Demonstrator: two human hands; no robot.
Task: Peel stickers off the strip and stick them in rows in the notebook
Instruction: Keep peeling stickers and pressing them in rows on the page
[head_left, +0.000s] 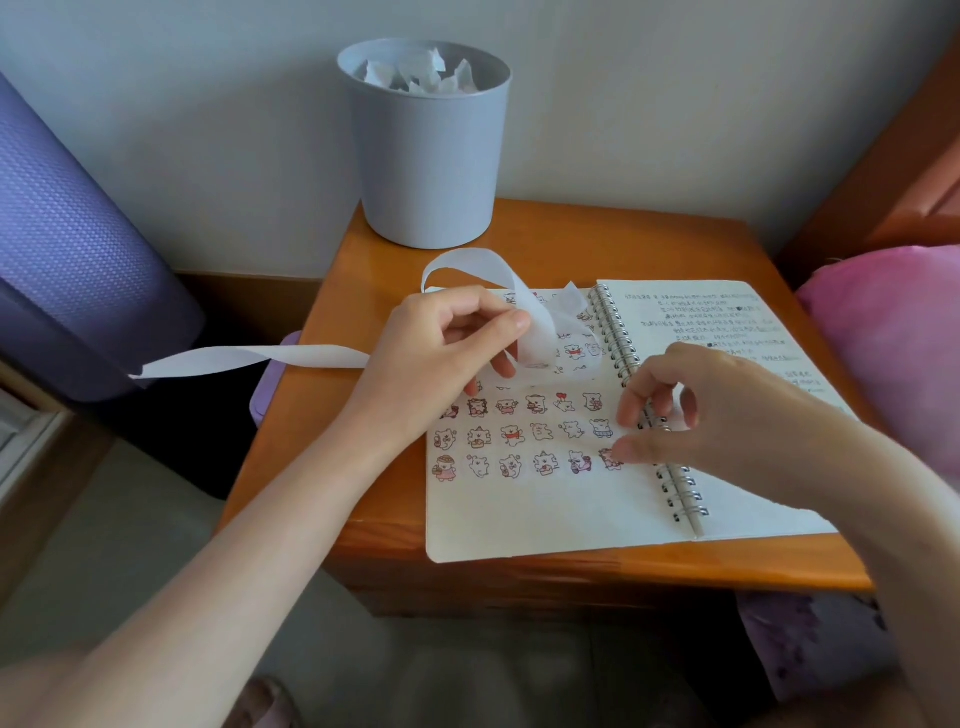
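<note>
A spiral notebook (545, 514) lies open on the wooden side table (332, 291). Its left page carries rows of small bear stickers (511, 434). My left hand (441, 353) holds the white sticker strip (540, 332) above the upper part of that page; the strip loops up over the hand and trails off to the left (249, 359). My right hand (717, 410) hovers over the spiral binding, its thumb tip pressing a sticker (609, 458) at the right end of the lowest row. The right page bears handwriting.
A grey bin (423, 150) full of crumpled white paper stands at the table's back edge. A purple rolled mat (78, 249) leans at the left. A pink cushion (893, 332) lies at the right, beside a wooden bed frame.
</note>
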